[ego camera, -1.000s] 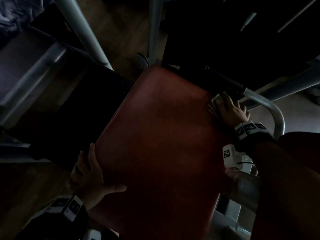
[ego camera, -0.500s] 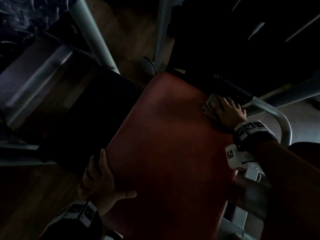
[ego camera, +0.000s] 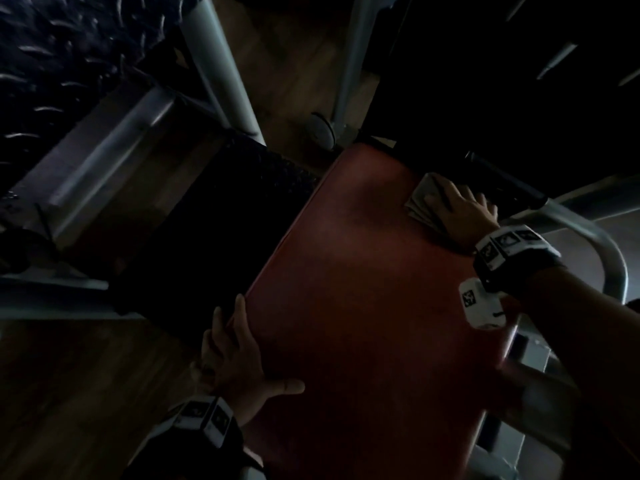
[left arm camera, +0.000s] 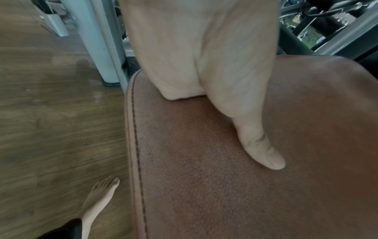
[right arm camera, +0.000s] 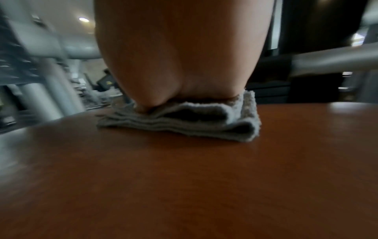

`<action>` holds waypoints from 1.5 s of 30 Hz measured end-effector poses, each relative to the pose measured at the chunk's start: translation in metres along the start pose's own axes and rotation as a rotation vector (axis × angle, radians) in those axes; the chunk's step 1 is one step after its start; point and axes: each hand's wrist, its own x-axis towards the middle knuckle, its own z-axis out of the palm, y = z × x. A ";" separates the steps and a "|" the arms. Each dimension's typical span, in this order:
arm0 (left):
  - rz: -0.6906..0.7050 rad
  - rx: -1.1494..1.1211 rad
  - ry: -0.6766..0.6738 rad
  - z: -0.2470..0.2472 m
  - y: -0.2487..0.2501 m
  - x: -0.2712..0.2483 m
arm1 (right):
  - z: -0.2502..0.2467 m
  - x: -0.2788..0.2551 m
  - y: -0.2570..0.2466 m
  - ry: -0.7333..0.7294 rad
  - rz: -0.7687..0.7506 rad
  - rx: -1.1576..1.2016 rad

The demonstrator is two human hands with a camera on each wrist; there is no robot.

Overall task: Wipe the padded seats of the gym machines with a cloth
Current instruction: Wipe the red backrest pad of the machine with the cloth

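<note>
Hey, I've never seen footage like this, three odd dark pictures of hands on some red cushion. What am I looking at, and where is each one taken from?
No robot here: a person wears three cameras. The head view looks down on a red padded seat of a gym machine. The left hand rests on the seat's edge, thumb lying across the top; the left wrist view shows that thumb up close. The right hand presses a folded grey cloth flat onto the seat's far corner; the right wrist view shows the cloth under the palm. Grey metal frame tubes and a wooden floor surround the seat.
</note>
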 end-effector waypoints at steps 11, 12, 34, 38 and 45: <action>-0.008 0.021 0.015 0.001 -0.001 0.001 | 0.002 0.019 -0.033 -0.016 -0.004 -0.010; -0.016 0.031 0.013 0.002 -0.002 0.002 | 0.001 0.018 -0.025 -0.018 -0.018 -0.022; -0.016 0.037 -0.029 0.004 -0.006 0.006 | 0.001 0.058 -0.093 0.007 -0.172 -0.001; -0.019 0.024 -0.044 0.004 -0.006 0.007 | -0.007 0.067 -0.095 -0.074 -0.152 0.066; -0.036 0.045 -0.059 0.001 -0.002 0.005 | 0.005 0.051 -0.123 0.019 -0.205 -0.022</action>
